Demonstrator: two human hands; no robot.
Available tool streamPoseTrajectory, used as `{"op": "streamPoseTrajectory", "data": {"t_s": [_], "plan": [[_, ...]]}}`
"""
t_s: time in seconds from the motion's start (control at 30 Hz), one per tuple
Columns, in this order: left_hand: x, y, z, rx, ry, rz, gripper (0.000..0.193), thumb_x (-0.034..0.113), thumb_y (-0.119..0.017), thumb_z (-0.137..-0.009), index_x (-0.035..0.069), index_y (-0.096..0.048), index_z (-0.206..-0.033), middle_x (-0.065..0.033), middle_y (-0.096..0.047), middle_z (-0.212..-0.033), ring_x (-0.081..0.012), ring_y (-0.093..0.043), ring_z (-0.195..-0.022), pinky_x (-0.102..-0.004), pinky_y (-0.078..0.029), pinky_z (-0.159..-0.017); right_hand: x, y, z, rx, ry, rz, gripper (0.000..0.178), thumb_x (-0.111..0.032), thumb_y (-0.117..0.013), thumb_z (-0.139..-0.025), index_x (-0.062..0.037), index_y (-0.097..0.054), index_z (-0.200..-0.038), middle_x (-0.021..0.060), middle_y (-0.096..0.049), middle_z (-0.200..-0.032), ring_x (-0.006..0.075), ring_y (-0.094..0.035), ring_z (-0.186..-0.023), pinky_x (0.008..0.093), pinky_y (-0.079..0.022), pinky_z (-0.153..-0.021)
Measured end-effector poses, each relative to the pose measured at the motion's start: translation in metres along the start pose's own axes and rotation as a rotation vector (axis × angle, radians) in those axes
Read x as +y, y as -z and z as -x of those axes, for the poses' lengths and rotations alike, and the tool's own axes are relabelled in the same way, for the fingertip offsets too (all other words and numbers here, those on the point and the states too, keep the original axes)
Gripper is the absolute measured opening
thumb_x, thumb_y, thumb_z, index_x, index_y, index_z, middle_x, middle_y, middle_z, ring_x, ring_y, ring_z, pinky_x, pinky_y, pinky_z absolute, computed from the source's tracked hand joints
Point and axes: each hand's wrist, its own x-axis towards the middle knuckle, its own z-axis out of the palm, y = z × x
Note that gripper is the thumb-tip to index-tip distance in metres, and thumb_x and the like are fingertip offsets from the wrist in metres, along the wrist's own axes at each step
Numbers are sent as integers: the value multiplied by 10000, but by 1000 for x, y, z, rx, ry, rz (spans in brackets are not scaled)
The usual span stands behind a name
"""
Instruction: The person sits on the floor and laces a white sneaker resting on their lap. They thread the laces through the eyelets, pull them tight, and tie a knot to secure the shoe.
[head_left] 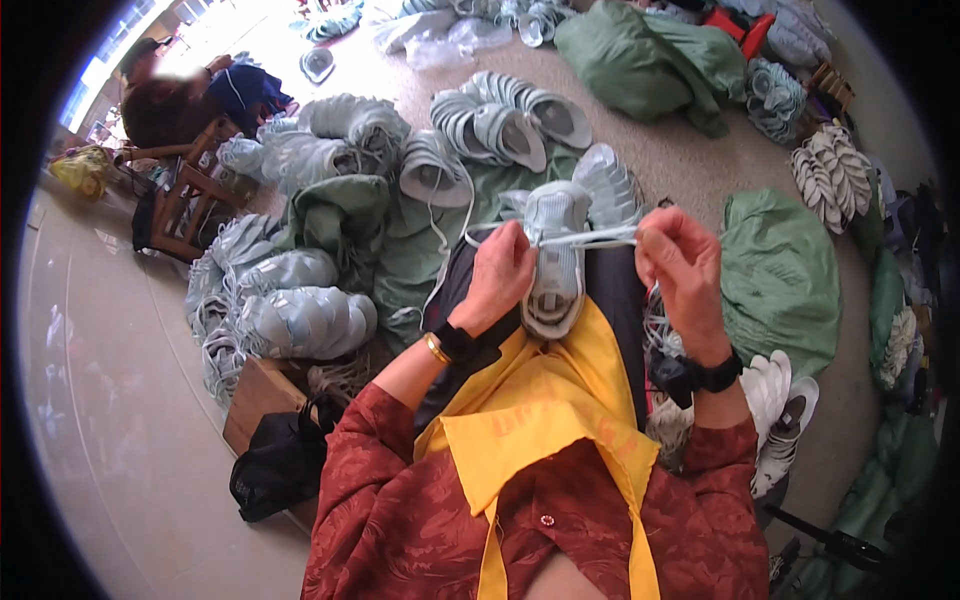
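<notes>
A pale grey-blue sneaker rests on my lap over a yellow apron, its opening toward me. White shoelaces stretch from its upper part out to the right. My right hand pinches these laces between thumb and fingers, well off to the shoe's right. Against the shoe's left side, my left hand is closed with its fingertips on the lace; a loop of it shows just beyond the knuckles. Part of that grip is hidden by the hand itself. Another sneaker with long loose laces lies ahead to the left.
Nested rows of sneakers lie ahead, with bagged ones at left. Green sacks sit at right and far ahead. A wooden stool stands near another person. A wooden box is by my left elbow.
</notes>
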Motion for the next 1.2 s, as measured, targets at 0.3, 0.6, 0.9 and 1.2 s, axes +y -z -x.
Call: {"op": "streamPoseTrajectory", "data": {"t_s": [0.3, 0.6, 0.9, 1.2], "plan": [[9, 30, -15, 74, 68, 72, 112, 44, -661, -908, -22, -571, -894, -107, -628, -723, -165, -600, -659, -322, -487, -622, 11, 6, -13, -7, 3, -123, 100, -100, -655, -1000, -9, -689, -979, 9, -627, -796, 60, -547, -659, 214, -420, -583], [9, 46, -35, -100, 128, 204, 124, 85, -639, -999, 5, -571, -932, -9, -652, -833, -63, -608, -773, -228, -511, -706, 14, -8, -38, -146, 31, -160, 121, -108, -644, -1011, -1, -699, -1027, 33, -667, -867, 65, -566, -677, 215, -427, -588], [22, 36, -53, -265, -57, 185, 116, 96, -696, -957, 11, -619, -973, -1, -661, -846, -67, -627, -787, -240, -532, -722, 23, -8, -55, -219, -7, -257, 146, -119, -619, -1028, 7, -675, -1074, 52, -666, -924, 78, -544, -721, 216, -411, -598], [27, 30, -60, -488, -82, 484, 89, 48, -645, -945, 34, -613, -1027, -12, -684, -946, -84, -623, -919, -274, -524, -817, 30, -11, -65, -288, -50, -320, 173, -144, -600, -1042, 12, -667, -1074, 45, -650, -944, 74, -499, -729, 218, -398, -616]]}}
